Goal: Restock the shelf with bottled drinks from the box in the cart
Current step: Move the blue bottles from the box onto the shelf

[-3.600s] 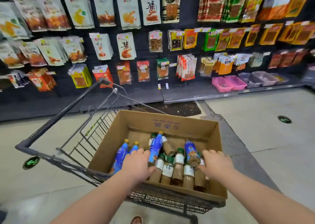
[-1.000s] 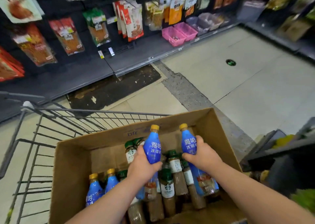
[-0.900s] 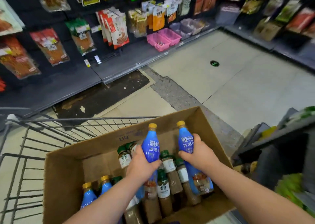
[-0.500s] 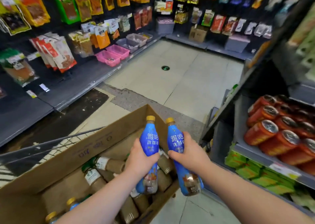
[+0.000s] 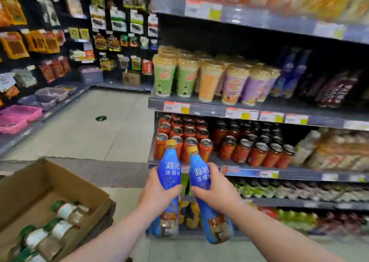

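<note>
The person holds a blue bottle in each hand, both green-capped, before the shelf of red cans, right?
Not quite: the head view shows yellow caps. The left hand grips the left blue bottle, the right hand the right blue bottle, before the red cans.

A blue, yellow-capped bottle (image 5: 169,174) and its twin (image 5: 200,177) are held upright, side by side, before the shelf (image 5: 295,174) — brown, green-capped bottles (image 5: 69,213) lie in the open cardboard box (image 5: 40,182).
</note>
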